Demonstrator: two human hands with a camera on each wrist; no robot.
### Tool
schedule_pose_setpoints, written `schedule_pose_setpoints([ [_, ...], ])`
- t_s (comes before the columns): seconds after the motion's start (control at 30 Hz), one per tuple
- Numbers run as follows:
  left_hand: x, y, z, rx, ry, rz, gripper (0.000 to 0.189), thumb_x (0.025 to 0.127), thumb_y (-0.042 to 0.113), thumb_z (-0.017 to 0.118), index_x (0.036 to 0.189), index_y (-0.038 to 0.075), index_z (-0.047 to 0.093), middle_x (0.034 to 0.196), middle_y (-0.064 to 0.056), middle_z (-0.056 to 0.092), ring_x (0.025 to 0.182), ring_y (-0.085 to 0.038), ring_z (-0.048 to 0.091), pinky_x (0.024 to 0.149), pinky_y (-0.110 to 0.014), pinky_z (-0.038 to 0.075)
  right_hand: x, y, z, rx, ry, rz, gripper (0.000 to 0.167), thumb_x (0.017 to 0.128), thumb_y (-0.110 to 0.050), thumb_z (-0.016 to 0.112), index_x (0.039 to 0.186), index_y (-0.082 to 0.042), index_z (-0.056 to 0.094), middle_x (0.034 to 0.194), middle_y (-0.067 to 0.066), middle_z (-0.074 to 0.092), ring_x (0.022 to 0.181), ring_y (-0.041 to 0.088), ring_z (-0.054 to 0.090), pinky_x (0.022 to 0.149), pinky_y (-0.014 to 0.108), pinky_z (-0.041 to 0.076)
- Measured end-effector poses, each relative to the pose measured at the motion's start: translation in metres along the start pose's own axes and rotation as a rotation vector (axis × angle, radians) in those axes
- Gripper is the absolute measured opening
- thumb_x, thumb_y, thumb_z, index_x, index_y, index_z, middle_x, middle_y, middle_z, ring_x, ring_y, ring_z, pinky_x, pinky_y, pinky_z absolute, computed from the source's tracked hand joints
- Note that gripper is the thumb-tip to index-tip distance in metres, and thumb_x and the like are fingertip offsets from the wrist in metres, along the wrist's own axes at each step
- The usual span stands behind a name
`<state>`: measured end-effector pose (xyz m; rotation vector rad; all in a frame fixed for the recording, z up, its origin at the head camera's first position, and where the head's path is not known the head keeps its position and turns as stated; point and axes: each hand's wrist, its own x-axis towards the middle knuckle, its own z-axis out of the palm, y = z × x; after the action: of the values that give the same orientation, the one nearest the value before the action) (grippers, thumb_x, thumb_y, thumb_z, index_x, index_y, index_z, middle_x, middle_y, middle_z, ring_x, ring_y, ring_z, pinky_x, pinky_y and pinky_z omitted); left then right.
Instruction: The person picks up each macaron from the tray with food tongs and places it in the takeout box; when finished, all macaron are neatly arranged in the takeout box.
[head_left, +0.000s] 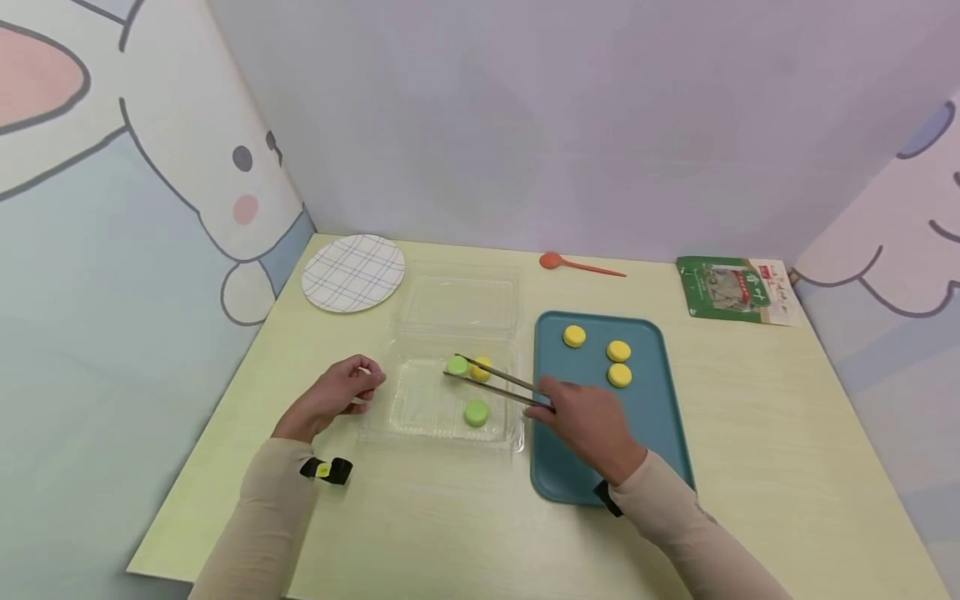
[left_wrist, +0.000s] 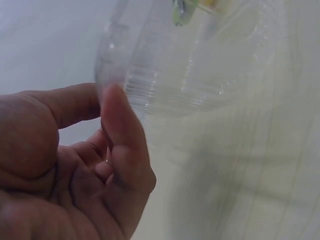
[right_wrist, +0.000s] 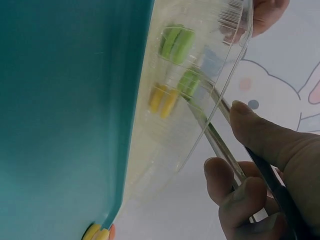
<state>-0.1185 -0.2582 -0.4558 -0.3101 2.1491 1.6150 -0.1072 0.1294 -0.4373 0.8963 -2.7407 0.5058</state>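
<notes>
My left hand [head_left: 338, 395] is at the left side of a clear plastic box [head_left: 420, 404], and in the left wrist view its thumb and forefinger pinch the rim. My right hand [head_left: 592, 423] holds metal tongs [head_left: 498, 390] that reach over the box from the right. Between the tong tips is a green macaron [head_left: 457, 365], inside the box. Beside it sits a yellow macaron [head_left: 482, 370], partly covered by the tongs. Another green macaron [head_left: 476, 413] lies nearer the front. The right wrist view shows the macarons [right_wrist: 176, 44] through the clear wall.
A blue tray [head_left: 648, 433] with three yellow macarons [head_left: 619, 375] lies right of the box, under my right forearm. The box's lid [head_left: 457, 302] is folded back. Behind are a checked plate [head_left: 352, 273], a red spoon [head_left: 551, 261] and a green packet [head_left: 720, 290].
</notes>
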Motion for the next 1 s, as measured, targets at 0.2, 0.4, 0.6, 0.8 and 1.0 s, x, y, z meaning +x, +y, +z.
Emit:
schedule_pose_setpoints([
  [0.2,-0.001,0.003,0.0,-0.004,0.001,0.001,0.021,0.104,0.024,0.057,0.11,0.004,0.051,0.081,-0.005,0.048,0.071,-0.016,0.05,0.065,-0.029,0.049,0.007,-0.003,0.0,0.001,0.005,-0.025,0.035,0.079,-0.033,0.086,0.08,-0.016,0.055,0.055,-0.01,0.033,0.043,0.006,0.033,0.039,0.026,0.027],
  [0.4,-0.002,0.004,0.001,-0.007,-0.005,0.003,0.021,0.104,0.023,0.057,0.11,0.004,0.051,0.08,-0.005,0.048,0.07,-0.016,0.05,0.065,-0.03,0.049,0.012,-0.005,0.002,-0.044,0.0,-0.048,0.038,0.079,-0.036,0.086,0.078,-0.015,0.054,0.055,-0.009,0.033,0.043,0.007,0.034,0.039,0.027,0.027],
  [0.6,-0.001,0.005,0.001,-0.003,0.001,0.004,0.019,0.105,0.021,0.056,0.109,0.003,0.051,0.08,-0.005,0.048,0.071,-0.016,0.05,0.065,-0.029,0.049,0.016,-0.006,0.003,-0.055,0.0,-0.053,0.039,0.079,-0.037,0.085,0.078,-0.015,0.054,0.055,-0.008,0.032,0.043,0.008,0.033,0.038,0.028,0.026],
  [0.8,-0.002,0.005,0.001,-0.01,-0.001,0.001,0.02,0.105,0.022,0.056,0.11,0.004,0.051,0.082,-0.005,0.048,0.072,-0.016,0.05,0.065,-0.029,0.049,0.018,-0.005,0.003,-0.062,-0.014,-0.049,0.039,0.078,-0.038,0.085,0.077,-0.016,0.053,0.054,-0.008,0.033,0.043,0.008,0.034,0.038,0.028,0.027],
  [1.0,-0.002,0.005,0.001,-0.008,-0.002,-0.001,0.02,0.105,0.022,0.056,0.11,0.003,0.051,0.082,-0.005,0.048,0.071,-0.016,0.05,0.065,-0.029,0.05,0.017,-0.005,0.004,-0.061,-0.019,-0.053,0.042,0.076,-0.038,0.087,0.077,-0.015,0.053,0.054,-0.008,0.034,0.043,0.008,0.035,0.038,0.028,0.028],
])
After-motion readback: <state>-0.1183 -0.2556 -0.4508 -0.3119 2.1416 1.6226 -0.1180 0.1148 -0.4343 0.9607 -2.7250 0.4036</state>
